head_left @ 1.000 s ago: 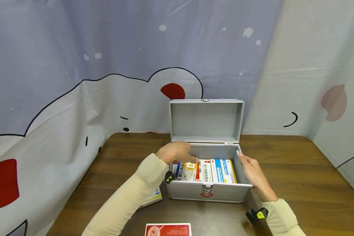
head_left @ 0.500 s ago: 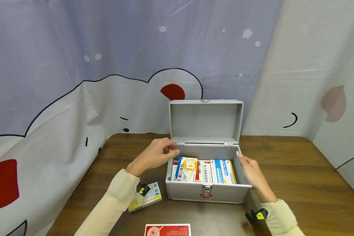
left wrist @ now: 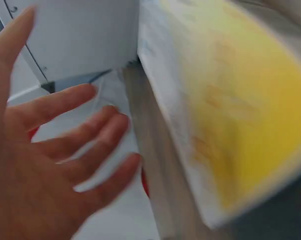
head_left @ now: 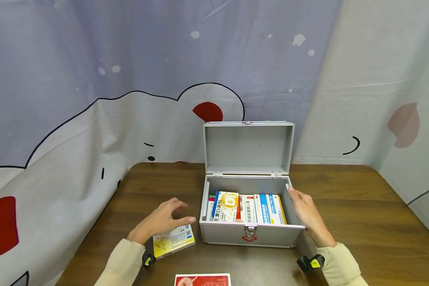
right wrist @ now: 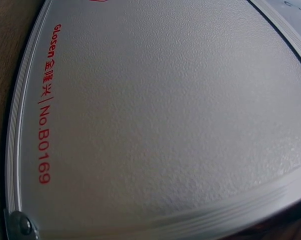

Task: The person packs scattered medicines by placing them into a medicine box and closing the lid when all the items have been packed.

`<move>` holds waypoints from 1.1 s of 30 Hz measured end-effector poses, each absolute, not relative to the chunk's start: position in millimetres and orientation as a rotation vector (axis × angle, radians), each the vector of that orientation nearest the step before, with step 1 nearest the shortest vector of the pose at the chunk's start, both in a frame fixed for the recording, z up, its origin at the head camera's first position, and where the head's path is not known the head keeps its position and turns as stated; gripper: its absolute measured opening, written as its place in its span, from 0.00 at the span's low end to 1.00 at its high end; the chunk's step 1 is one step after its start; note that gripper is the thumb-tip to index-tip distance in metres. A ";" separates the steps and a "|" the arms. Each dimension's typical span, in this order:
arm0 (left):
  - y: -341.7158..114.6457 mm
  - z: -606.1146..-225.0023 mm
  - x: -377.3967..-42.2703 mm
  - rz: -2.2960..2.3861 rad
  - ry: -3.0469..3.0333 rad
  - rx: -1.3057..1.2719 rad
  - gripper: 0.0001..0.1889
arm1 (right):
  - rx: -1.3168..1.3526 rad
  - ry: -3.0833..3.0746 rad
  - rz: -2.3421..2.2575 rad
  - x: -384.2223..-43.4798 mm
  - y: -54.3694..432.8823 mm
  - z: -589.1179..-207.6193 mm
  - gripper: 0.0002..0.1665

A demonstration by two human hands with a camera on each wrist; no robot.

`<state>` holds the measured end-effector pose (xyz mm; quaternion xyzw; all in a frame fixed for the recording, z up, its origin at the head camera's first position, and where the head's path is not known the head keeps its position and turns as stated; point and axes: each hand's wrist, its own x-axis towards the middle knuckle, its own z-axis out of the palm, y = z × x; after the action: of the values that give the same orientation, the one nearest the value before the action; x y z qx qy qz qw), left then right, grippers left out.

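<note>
My left hand (head_left: 161, 219) hovers, fingers spread, just above a yellow-and-white medicine box (head_left: 171, 243) that lies on the table left of the case. In the left wrist view that box (left wrist: 240, 110) is blurred, and the fingers are apart from it. An aluminium first-aid case (head_left: 225, 233) stands with its lid raised. My right hand (head_left: 309, 216) grips its right rim, thumb over the edge; the fingers on the outer side are partly hidden. Inside stand several medicine boxes, among them a D3 drops box (head_left: 227, 206) and a blue-and-white box (head_left: 266, 208).
The raised lid (head_left: 249, 149) leans back near the curtain (head_left: 157, 127). At the near edge of the wooden table (head_left: 346, 214) lies a red-and-white box (head_left: 203, 280), cut off by the frame. The right wrist view shows the case's front panel (right wrist: 155, 115).
My left hand has left the boxes inside the case and moved left and down to above the yellow-and-white box. The D3 box stays in the case. My right hand keeps its hold.
</note>
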<state>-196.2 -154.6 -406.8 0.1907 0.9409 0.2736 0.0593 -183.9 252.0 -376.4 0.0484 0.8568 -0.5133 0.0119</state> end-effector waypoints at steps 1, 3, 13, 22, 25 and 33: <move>-158.4 -410.5 -193.4 0.801 2.822 0.568 0.36 | 0.151 2.673 -1.601 -183.8 251.9 -376.4 0.43; -164.7 -417.2 -188.1 0.744 2.768 0.543 0.38 | 0.152 2.677 -1.604 -183.9 252.0 -376.9 0.43; -169.4 -423.1 -165.9 0.607 2.742 0.500 0.49 | 0.166 2.677 -1.610 -183.5 252.0 -376.2 0.43; -169.9 -428.3 -163.8 0.595 2.793 0.528 0.41 | 0.167 2.670 -1.604 -183.1 251.3 -376.8 0.43; -170.3 -425.9 -162.7 0.633 2.771 0.530 0.38 | 0.167 2.672 -1.602 -182.9 251.3 -376.8 0.42; -166.4 -386.4 -158.3 0.618 2.782 0.453 0.38 | 0.159 2.679 -1.605 -183.9 252.0 -377.0 0.42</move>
<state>-158.3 -166.4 -386.4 0.1556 0.9563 0.2123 0.1275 -183.9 252.0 -377.0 0.0508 0.8567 -0.5133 0.0074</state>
